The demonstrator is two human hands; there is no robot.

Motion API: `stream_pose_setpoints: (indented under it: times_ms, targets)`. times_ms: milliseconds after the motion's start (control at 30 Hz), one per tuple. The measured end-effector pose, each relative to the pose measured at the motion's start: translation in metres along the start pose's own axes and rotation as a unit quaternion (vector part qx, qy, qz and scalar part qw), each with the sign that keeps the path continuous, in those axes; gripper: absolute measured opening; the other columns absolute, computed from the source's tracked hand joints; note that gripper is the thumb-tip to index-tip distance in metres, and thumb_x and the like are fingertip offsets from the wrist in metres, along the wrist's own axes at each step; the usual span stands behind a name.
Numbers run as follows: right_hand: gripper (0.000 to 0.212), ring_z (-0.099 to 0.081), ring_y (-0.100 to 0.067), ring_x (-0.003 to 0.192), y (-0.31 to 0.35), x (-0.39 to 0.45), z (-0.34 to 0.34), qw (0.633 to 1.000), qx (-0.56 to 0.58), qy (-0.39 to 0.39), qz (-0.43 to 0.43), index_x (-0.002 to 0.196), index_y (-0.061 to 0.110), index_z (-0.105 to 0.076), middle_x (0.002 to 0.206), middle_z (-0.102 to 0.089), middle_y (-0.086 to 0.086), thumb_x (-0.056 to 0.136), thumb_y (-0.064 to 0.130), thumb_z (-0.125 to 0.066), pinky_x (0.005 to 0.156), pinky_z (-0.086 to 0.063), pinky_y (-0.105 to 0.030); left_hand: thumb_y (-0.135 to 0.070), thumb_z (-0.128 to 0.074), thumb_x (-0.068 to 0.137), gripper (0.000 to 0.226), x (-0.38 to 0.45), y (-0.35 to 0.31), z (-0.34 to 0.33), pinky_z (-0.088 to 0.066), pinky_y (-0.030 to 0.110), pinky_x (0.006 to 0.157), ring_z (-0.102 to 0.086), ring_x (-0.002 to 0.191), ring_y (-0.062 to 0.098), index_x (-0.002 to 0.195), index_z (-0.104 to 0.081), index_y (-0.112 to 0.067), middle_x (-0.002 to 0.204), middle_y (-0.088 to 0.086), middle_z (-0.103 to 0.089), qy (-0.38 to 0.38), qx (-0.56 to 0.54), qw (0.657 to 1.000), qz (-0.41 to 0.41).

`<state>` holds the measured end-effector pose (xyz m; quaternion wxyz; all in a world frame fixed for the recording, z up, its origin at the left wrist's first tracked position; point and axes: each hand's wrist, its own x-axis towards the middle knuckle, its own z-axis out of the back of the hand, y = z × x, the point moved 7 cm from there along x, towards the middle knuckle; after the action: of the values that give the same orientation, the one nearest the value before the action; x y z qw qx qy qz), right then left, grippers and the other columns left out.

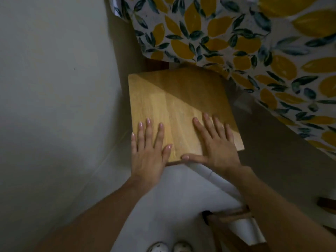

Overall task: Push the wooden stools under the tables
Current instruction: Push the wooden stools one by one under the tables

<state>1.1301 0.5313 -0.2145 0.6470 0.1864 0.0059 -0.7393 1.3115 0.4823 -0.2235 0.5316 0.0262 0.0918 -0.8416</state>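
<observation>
Head view: hands [183,151] flat on stool [181,106]

Left hand [148,153] and right hand [216,146] flat, palms down, fingers spread.

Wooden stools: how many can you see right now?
2. One wooden stool lies under both hands, left hand and right hand, its far edge at the lemon-print tablecloth. Part of a second stool shows bottom right. Others may be hidden.

A lemon-print tablecloth [245,39] hangs beside a pale wall [54,79]; white shoes [170,247] below.
</observation>
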Motion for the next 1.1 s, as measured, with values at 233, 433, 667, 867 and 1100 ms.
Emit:
stream_pose_setpoints:
  times_ms: [233, 433, 667, 867, 1100]
  targets:
    - [0.112, 0.026, -0.028, 0.143, 0.002, 0.018, 0.010, 1.000, 0.003, 0.004, -0.030, 0.148, 0.035, 0.018, 0.159, 0.024, -0.002, 0.064, 0.094, -0.027, 0.115, 0.012, -0.056, -0.057, -0.007, 0.093, 0.066, 0.033, 0.004, 0.002, 0.012, 0.047, 0.116, 0.027, 0.140, 0.028, 0.145, 0.019, -0.027, 0.155, 0.009, 0.026, 0.056, -0.005, 0.998, -0.001]
    - [0.089, 0.020, -0.016, 0.146, 0.008, -0.108, 0.020, 0.971, 0.139, -0.156, -0.112, 0.152, 0.031, 0.003, 0.161, 0.015, 0.001, 0.083, 0.079, -0.026, 0.117, 0.012, -0.047, -0.048, -0.018, 0.097, 0.065, 0.010, -0.003, 0.018, 0.010, 0.055, 0.114, 0.023, 0.140, 0.038, 0.149, 0.008, -0.017, 0.156, 0.018, 0.017, 0.041, -0.011, 0.999, 0.018]
    - [0.080, 0.008, -0.018, 0.148, -0.052, -0.302, -0.019, 0.954, 0.121, -0.162, -0.223, 0.151, 0.026, -0.016, 0.163, 0.000, -0.002, 0.087, 0.071, -0.029, 0.120, 0.002, -0.049, -0.039, -0.021, 0.097, 0.061, -0.185, -0.140, -0.024, 0.001, 0.049, 0.118, 0.021, 0.143, 0.025, 0.150, 0.003, -0.022, 0.157, 0.010, 0.019, 0.057, -0.189, 0.971, -0.133]
    - [0.082, 0.001, -0.025, 0.149, -0.101, -0.461, -0.071, 0.938, 0.103, -0.139, -0.299, 0.152, 0.018, -0.018, 0.162, -0.007, -0.006, 0.086, 0.064, -0.037, 0.118, -0.001, -0.049, -0.053, -0.019, 0.094, 0.068, -0.318, -0.250, -0.047, -0.003, 0.045, 0.113, 0.008, 0.146, 0.028, 0.150, -0.007, -0.016, 0.159, 0.012, 0.005, 0.085, -0.143, 0.964, -0.209]
    - [0.091, 0.023, -0.025, 0.145, -0.124, -0.558, -0.125, 0.948, 0.106, -0.066, -0.293, 0.152, 0.024, 0.009, 0.160, 0.019, -0.007, 0.087, 0.075, -0.030, 0.117, 0.007, -0.048, -0.078, -0.014, 0.079, 0.098, -0.381, -0.292, -0.091, -0.007, 0.059, 0.111, 0.008, 0.144, 0.034, 0.149, -0.007, -0.010, 0.158, 0.017, 0.004, 0.142, -0.019, 0.977, -0.159]
